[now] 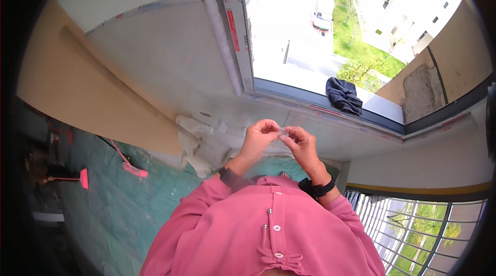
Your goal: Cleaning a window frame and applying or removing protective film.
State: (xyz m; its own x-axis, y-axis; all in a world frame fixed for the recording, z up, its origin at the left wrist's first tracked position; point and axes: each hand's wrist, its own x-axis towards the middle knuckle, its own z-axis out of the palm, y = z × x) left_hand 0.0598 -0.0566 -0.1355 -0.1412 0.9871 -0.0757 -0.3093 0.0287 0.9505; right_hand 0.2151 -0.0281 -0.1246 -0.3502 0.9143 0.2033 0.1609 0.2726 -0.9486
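Both hands are raised in front of my chest, below the window, with their fingertips almost meeting. My left hand (260,137) pinches one side of a small piece of thin, whitish see-through film (282,131). The other side of it is pinched between the thumb and fingers of my right hand (304,148). The piece is tiny here, and its material is hard to make out. A dark band circles each wrist. Beyond my hands, a crumpled dark cloth (343,96) lies over the lower window frame (289,92).
A white sill (320,123) runs under the window, which looks down on a lawn and a parked car. At left stands a tan panel (98,85) beside crumpled whitish sheeting (206,144). Pink brush heads (135,170) rest on the green floor covering (129,209). Barred glazing (418,234) is lower right.
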